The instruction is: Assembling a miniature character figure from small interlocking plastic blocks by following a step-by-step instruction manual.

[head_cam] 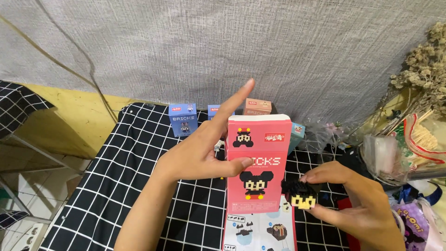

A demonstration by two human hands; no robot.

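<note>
Printed white instruction sheet with block diagrams (260, 230) lies nearest, at six o'clock on the black-and-white grid cloth (134, 162) that covers the desk. Standing on it at centre is the tall pink cardboard box with a mouse-figure print (258, 162); it looks light and thin-walled, so it would likely dent under a hard squeeze and is best taken by its long side edges. The left hand (200, 153) at nine o'clock steadies it, thumb pressed on the front face, forefinger pointing up, the other fingers hidden. At four o'clock the right hand (357, 204) pinches the small black-and-yellow brick figure (303, 195) between fingertips; it seems rigid but apt to shed pieces, safest gripped across its body. Small blue boxes (183, 119) stand at twelve o'clock before a grey fabric backdrop (232, 46); dried flowers (425, 74) fill two o'clock.
</note>
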